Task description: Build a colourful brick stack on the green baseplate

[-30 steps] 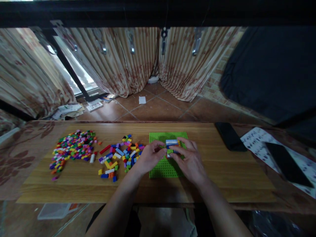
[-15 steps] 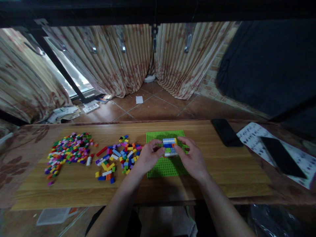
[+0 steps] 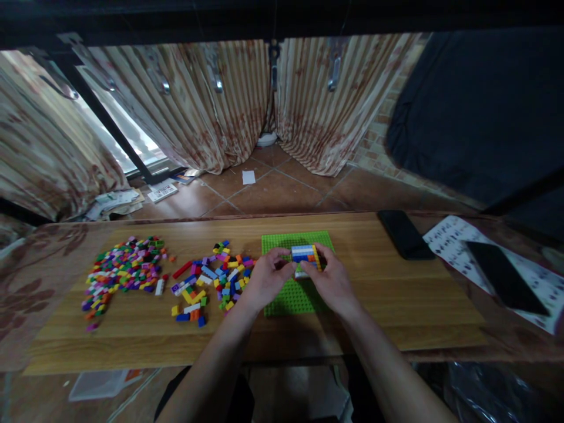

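A small block of stacked bricks (image 3: 304, 253), blue and white on top with yellow and orange at its right end, stands on a green studded baseplate (image 3: 294, 296). My left hand (image 3: 266, 279) pinches its left side with curled fingers. My right hand (image 3: 331, 278) wraps around its right side and front, fingers closed on it. A white brick shows under the block between my fingers. Both forearms reach in from the bottom of the view.
A loose scatter of coloured bricks (image 3: 210, 282) lies just left of the baseplate, and a denser heap (image 3: 122, 271) lies further left on the wooden table (image 3: 396, 299). A black phone (image 3: 404, 235) and a printed sheet (image 3: 497, 270) with a dark slab on it sit at the right.
My right hand has closed in tighter on the block's right side. The view has shifted slightly; the block stays on the baseplate.
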Motion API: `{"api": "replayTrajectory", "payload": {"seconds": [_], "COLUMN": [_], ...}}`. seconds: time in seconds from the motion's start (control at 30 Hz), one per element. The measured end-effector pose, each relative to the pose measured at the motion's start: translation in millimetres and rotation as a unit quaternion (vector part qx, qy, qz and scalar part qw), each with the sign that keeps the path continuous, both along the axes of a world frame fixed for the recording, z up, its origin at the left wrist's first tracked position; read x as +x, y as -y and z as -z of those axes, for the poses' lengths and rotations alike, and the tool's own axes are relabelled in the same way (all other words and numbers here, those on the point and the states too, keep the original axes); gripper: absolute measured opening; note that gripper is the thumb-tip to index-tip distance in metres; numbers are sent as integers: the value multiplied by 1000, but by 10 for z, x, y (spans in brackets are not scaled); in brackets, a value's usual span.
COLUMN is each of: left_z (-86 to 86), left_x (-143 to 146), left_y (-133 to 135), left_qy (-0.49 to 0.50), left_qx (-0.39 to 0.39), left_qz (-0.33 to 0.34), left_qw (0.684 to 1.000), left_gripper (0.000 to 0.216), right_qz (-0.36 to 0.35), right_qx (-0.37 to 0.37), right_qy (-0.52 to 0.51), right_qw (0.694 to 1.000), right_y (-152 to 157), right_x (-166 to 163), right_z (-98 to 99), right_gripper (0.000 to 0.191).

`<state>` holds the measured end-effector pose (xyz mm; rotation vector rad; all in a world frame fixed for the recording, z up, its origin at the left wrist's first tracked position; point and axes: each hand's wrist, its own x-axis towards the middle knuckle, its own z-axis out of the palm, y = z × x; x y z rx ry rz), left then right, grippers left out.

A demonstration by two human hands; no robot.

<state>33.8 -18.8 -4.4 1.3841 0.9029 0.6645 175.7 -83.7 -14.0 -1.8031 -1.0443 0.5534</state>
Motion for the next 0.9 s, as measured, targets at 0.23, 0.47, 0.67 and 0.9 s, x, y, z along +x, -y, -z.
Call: {"api": "replayTrajectory", "payload": {"seconds": [0.23, 0.47, 0.67, 0.9], "left_z": [-13, -32, 10, 46], "left_x": [19, 33, 17, -34], "left_y": [9, 27, 39, -5], "left_qy": [0, 0, 1, -26], "left_qx": [-9, -5, 16, 46], "left_qz": [-15, -28, -8, 15], "left_qw": [1000, 1000, 1000, 998], "left_gripper": [28, 26, 28, 35], "right_qz": [7, 6, -9, 21], "right_qx": [8, 16, 21, 46], "right_qy": [15, 20, -12, -188], "right_qw": [1000, 1000, 1000, 981], "right_y": [-10, -21, 18, -34], "right_x": [-25, -25, 17, 78], "right_z": [54, 83, 45, 92], "right_gripper": [54, 55, 56, 49]}}
